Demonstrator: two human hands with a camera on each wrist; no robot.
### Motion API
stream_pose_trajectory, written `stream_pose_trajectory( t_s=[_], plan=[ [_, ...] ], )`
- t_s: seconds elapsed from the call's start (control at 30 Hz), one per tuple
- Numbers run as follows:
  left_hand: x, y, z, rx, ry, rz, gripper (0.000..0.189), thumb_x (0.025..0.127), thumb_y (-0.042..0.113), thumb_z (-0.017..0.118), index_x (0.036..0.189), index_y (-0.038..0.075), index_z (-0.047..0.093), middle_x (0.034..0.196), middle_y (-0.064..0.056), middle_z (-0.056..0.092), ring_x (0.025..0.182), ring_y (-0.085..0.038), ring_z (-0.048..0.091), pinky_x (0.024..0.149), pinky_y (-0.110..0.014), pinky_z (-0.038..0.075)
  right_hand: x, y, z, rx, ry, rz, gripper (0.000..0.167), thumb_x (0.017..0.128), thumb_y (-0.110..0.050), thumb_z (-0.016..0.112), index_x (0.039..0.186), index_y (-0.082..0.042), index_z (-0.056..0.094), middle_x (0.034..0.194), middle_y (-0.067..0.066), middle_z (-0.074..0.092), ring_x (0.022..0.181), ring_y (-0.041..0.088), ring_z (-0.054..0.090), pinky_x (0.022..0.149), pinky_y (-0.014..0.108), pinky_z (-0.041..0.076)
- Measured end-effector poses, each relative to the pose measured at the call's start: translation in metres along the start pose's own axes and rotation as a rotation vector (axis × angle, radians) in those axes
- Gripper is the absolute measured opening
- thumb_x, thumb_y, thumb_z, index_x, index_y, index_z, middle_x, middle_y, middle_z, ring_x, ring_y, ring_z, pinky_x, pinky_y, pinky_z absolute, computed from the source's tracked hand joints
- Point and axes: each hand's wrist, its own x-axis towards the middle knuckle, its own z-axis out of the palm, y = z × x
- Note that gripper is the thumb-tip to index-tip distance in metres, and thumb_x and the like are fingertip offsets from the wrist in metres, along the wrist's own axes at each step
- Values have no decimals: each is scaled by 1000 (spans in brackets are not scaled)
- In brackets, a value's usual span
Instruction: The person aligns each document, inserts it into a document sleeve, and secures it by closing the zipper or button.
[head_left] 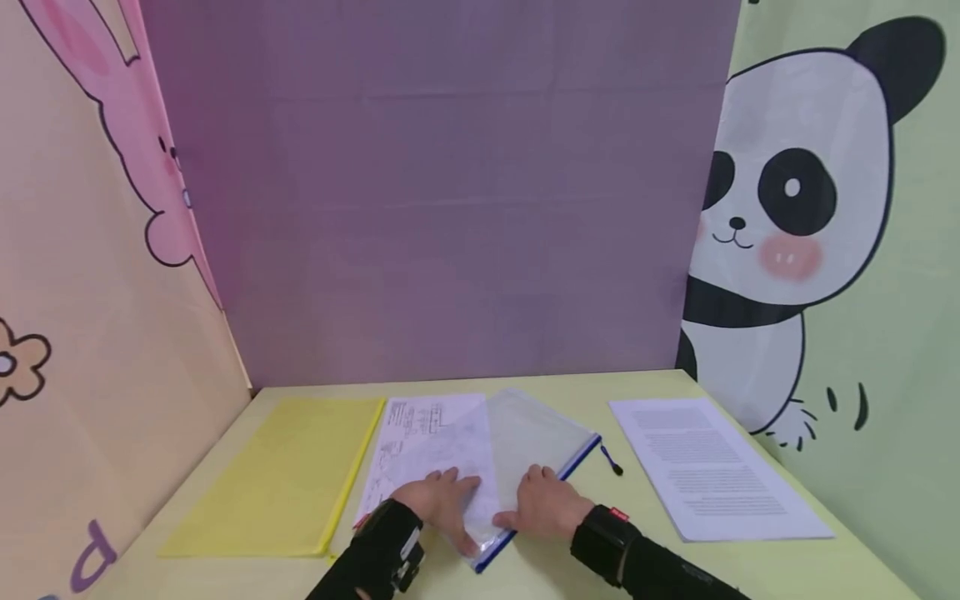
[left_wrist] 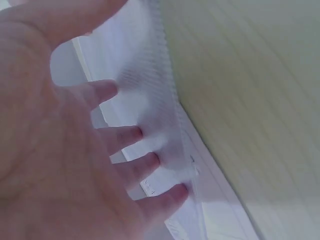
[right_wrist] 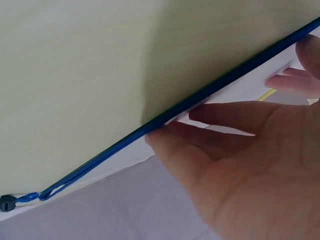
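A clear zip pouch (head_left: 534, 429) with a blue zip edge (right_wrist: 215, 90) lies slanted across the middle of the table. It overlaps a white sheet (head_left: 420, 433) with handwritten-looking marks and small tables. My left hand (head_left: 444, 502) rests on the pouch near its lower corner, thumb and fingers spread; in the left wrist view its fingertips (left_wrist: 134, 132) touch the see-through plastic. Along the zip edge lies my right hand (head_left: 546, 504), its fingertips (right_wrist: 159, 137) touching the blue strip with loosely bent fingers. A dark zip pull (head_left: 617, 468) hangs on a blue cord beyond that hand.
To the left lies a yellow folder (head_left: 277, 475) with a brighter yellow spine toward the white sheet. A stack of printed paper (head_left: 712, 475) lies at the right of the table. A purple panel (head_left: 465, 200) stands behind the table (head_left: 637, 533).
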Motion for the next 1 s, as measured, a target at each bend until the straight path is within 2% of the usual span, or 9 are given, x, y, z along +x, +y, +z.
stream_pose_trajectory(
  t_s=[0.13, 0.27, 0.33, 0.47, 0.53, 0.6, 0.73, 0.83, 1.0],
  plan=[
    [-13, 3, -4, 0, 42, 19, 101, 67, 61, 88, 151, 19, 50, 148, -11, 51, 135, -36, 46, 108, -62, 38, 2, 4, -2, 22, -17, -1, 87, 88, -65, 66, 125, 13, 62, 121, 22, 59, 112, 35, 57, 95, 51, 53],
    [-25, 7, -9, 28, 109, 50, 92, 68, 66, 84, 143, 18, 59, 133, -10, 57, 122, -35, 52, 101, -64, 42, 3, 14, -8, 69, -50, -10, 82, 86, -62, 72, 125, 10, 63, 126, 20, 60, 112, 33, 59, 97, 50, 52],
    [-27, 7, -9, 15, 130, 87, 88, 71, 65, 82, 141, 17, 60, 131, -10, 57, 123, -36, 50, 104, -65, 40, 6, 20, -10, 94, -68, -29, 73, 85, -58, 75, 119, 6, 67, 122, 16, 62, 105, 27, 60, 96, 47, 52],
    [-26, 5, -7, -35, 158, 147, 77, 74, 59, 82, 137, 17, 63, 138, -12, 53, 132, -38, 44, 110, -65, 33, 13, 35, -14, 109, -84, -97, 58, 83, -51, 80, 109, 0, 71, 112, 8, 62, 94, 19, 58, 95, 41, 52],
    [-25, 4, -5, -52, 168, 170, 76, 75, 57, 83, 137, 17, 62, 144, -14, 50, 137, -39, 41, 112, -66, 32, 16, 42, -15, 118, -84, -118, 59, 82, -47, 84, 114, 0, 69, 116, 9, 62, 99, 20, 60, 99, 41, 50],
    [-23, 3, -2, -60, 173, 179, 78, 75, 56, 82, 139, 17, 60, 149, -14, 48, 139, -39, 39, 112, -66, 31, 19, 48, -17, 129, -93, -126, 67, 80, -42, 86, 125, 3, 64, 126, 12, 60, 112, 25, 60, 105, 43, 47],
    [-22, 2, 1, -65, 172, 153, 80, 77, 57, 81, 143, 18, 58, 153, -15, 45, 142, -39, 36, 114, -65, 29, 21, 58, -19, 154, -127, -115, 78, 79, -30, 89, 140, 5, 55, 148, 18, 50, 137, 33, 48, 116, 46, 36],
    [-23, 0, 1, -80, 168, 121, 78, 79, 57, 79, 144, 19, 58, 154, -14, 44, 143, -38, 36, 113, -63, 32, 21, 65, -22, 143, -151, -106, 77, 78, -24, 89, 142, 2, 54, 154, 16, 46, 143, 33, 42, 119, 46, 32],
    [-23, -3, 2, -94, 167, 91, 76, 82, 60, 76, 145, 20, 58, 153, -11, 46, 141, -35, 40, 109, -59, 40, 19, 68, -27, 156, -152, -125, 70, 78, -13, 86, 142, -6, 58, 155, 15, 46, 144, 34, 40, 119, 48, 31]
  ],
)
